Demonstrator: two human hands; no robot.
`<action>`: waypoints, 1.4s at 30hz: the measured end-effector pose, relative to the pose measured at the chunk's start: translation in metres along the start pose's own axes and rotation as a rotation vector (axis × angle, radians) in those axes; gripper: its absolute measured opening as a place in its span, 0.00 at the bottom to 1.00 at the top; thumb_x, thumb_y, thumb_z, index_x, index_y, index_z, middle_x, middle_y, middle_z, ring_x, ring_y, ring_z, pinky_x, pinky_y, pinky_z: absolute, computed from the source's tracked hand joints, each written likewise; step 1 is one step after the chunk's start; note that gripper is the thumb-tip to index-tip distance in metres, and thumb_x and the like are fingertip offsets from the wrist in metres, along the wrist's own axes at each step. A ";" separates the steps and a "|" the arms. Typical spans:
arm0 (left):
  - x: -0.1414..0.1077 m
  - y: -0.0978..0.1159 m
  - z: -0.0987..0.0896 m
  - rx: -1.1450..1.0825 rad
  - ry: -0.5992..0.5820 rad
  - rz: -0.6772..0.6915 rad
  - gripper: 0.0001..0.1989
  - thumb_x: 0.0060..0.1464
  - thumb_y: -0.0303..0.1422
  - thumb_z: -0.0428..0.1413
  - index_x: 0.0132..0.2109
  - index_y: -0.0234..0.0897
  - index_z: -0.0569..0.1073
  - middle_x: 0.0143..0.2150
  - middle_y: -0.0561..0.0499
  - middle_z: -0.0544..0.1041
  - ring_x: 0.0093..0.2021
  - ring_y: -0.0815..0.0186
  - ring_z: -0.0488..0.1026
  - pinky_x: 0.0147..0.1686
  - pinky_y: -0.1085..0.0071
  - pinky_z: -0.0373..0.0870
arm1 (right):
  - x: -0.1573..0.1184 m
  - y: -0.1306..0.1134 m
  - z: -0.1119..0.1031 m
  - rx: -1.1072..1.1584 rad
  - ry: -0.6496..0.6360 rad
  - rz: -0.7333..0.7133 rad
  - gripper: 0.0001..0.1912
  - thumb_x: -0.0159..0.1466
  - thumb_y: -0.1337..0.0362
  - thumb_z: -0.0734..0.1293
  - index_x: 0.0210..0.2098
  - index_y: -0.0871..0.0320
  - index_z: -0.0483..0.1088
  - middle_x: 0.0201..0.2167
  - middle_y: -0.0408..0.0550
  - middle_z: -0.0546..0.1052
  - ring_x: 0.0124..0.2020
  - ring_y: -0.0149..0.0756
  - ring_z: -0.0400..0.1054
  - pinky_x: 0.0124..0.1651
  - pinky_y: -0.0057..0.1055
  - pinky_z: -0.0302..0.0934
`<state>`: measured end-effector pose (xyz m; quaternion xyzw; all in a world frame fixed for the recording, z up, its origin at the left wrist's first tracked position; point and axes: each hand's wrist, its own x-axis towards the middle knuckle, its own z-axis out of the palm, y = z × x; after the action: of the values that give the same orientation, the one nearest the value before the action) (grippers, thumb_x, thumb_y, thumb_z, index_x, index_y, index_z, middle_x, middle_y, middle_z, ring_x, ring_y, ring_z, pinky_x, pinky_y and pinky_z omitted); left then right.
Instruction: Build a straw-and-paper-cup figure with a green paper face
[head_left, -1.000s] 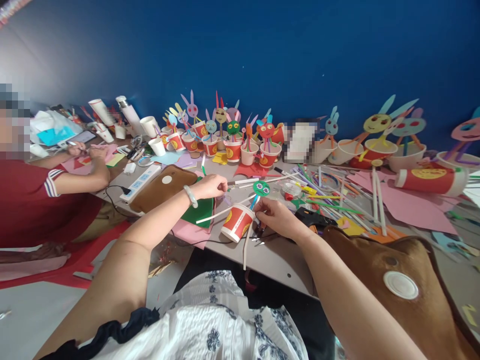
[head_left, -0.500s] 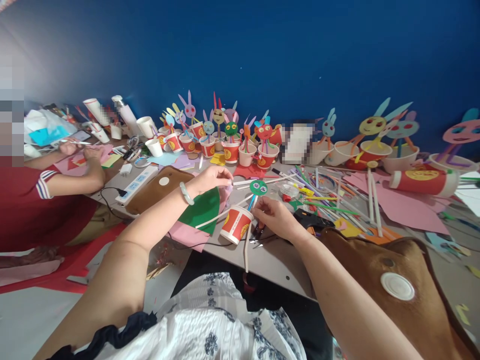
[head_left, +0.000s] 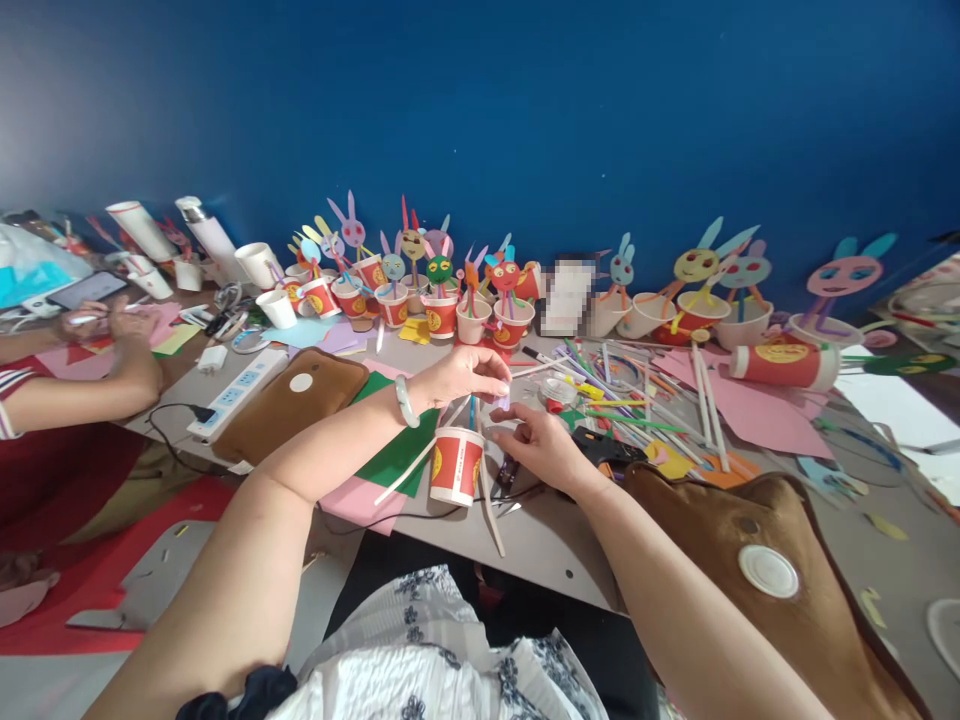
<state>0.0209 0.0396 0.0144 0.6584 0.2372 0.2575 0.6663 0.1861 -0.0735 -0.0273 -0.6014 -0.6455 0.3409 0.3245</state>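
Near one cup, two hands

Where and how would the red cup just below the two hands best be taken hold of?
Probably around the red middle of the cup, coming from the near side, thumb and fingers on opposite flanks. It stands upright with its near wall uncovered, while a blue stick rises at its mouth and the left hand hangs above.

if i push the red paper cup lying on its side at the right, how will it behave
The red paper cup would probably roll, since its round side is down. One end looks wider, so it may curve. Its paper-like wall suggests it's light.
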 end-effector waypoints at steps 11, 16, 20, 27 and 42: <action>0.020 0.006 0.013 0.052 -0.081 0.029 0.09 0.48 0.25 0.66 0.34 0.30 0.72 0.27 0.54 0.75 0.26 0.74 0.73 0.30 0.75 0.71 | 0.001 -0.002 -0.005 0.358 0.273 0.062 0.25 0.60 0.40 0.70 0.31 0.57 0.72 0.20 0.42 0.71 0.19 0.28 0.58 0.23 0.28 0.53; 0.031 0.014 0.013 0.065 -0.123 -0.032 0.08 0.51 0.22 0.64 0.36 0.30 0.71 0.24 0.54 0.75 0.23 0.73 0.74 0.27 0.76 0.70 | 0.002 0.006 -0.010 0.340 0.338 0.074 0.23 0.61 0.41 0.69 0.31 0.56 0.74 0.16 0.40 0.68 0.18 0.28 0.56 0.23 0.28 0.50; 0.034 0.018 0.010 0.064 -0.121 -0.036 0.07 0.53 0.23 0.63 0.38 0.29 0.72 0.25 0.52 0.77 0.22 0.72 0.75 0.25 0.77 0.69 | 0.002 0.008 -0.013 0.368 0.348 0.052 0.23 0.62 0.42 0.69 0.32 0.57 0.75 0.16 0.40 0.68 0.18 0.28 0.56 0.23 0.28 0.50; 0.033 0.017 0.003 0.046 -0.103 -0.028 0.08 0.57 0.29 0.63 0.41 0.27 0.76 0.31 0.49 0.80 0.23 0.73 0.76 0.26 0.77 0.71 | 0.002 0.009 -0.015 0.489 0.355 0.070 0.20 0.62 0.45 0.72 0.31 0.57 0.75 0.20 0.42 0.73 0.18 0.26 0.58 0.23 0.27 0.52; 0.032 0.022 0.004 0.099 -0.076 -0.039 0.06 0.56 0.26 0.61 0.32 0.28 0.76 0.26 0.50 0.79 0.20 0.75 0.74 0.22 0.81 0.68 | 0.004 0.012 -0.018 0.507 0.409 0.020 0.21 0.63 0.44 0.69 0.33 0.57 0.76 0.31 0.48 0.79 0.18 0.25 0.57 0.20 0.28 0.53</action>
<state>0.0472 0.0581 0.0370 0.6950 0.2368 0.2072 0.6465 0.2079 -0.0677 -0.0271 -0.5636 -0.4556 0.3662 0.5837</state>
